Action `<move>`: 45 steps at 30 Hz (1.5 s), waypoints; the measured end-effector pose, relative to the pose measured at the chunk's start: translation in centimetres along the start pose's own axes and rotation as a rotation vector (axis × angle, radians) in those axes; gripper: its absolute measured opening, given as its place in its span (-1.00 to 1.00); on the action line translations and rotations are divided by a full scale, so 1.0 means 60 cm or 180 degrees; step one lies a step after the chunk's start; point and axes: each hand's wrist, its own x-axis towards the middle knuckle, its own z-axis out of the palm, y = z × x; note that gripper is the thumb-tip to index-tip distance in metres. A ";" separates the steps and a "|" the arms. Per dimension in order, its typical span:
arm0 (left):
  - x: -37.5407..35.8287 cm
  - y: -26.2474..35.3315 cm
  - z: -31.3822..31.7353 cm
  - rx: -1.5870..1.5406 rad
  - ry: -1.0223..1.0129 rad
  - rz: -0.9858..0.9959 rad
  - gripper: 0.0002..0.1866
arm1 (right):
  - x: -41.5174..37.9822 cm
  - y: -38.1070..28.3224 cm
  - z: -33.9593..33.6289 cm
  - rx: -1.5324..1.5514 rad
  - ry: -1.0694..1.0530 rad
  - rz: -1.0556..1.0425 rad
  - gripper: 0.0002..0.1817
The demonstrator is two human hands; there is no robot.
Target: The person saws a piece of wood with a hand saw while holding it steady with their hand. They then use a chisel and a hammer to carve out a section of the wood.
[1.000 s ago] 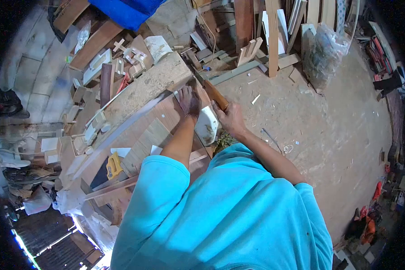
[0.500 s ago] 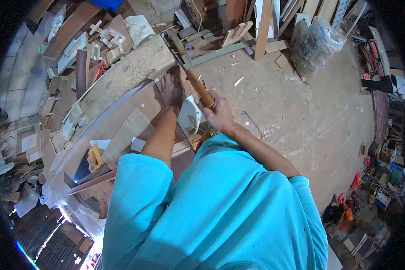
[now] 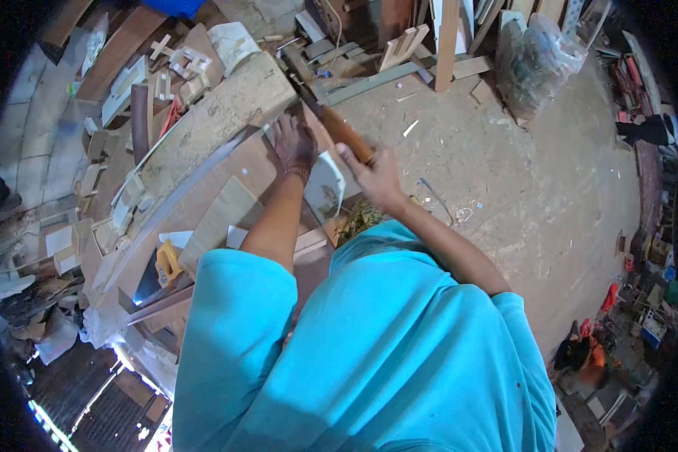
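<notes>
My right hand (image 3: 375,175) is closed around the brown wooden handle (image 3: 346,132) of a tool whose dark metal end points up and left. The tool lies along the edge of a reddish wood piece (image 3: 316,126), and its exact kind is blurred. Flat beside it rests my left hand (image 3: 294,143), fingers stretched out over the brown board (image 3: 256,166) at the bench end. A white panel piece (image 3: 325,184) sits between my two forearms. Further left on the bench lies a handsaw with a yellow handle (image 3: 168,262).
A thick, worn wooden beam (image 3: 218,113) runs along the far side of the bench. Wood offcuts (image 3: 192,64) lie in heaps beyond it. Planks (image 3: 446,45) and a plastic bag (image 3: 542,64) stand at the back. Scraps dot the concrete floor (image 3: 520,188).
The tool and my right hand have shifted slightly right and down, uncovering more of the reddish wood piece. My left hand remains flat on the board. The whole view has tilted a little.
</notes>
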 end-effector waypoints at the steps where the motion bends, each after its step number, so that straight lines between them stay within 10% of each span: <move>1: 0.004 -0.003 0.005 -0.0183 0.0095 -0.0005 -0.70 | 0.001 -0.007 -0.007 -0.0001 0.0006 0.0033 -0.60; 45: 0.005 0.001 -0.009 -0.0253 -0.0037 -0.0295 -0.66 | -0.033 0.004 0.020 -0.0523 0.0376 -0.0459 -0.73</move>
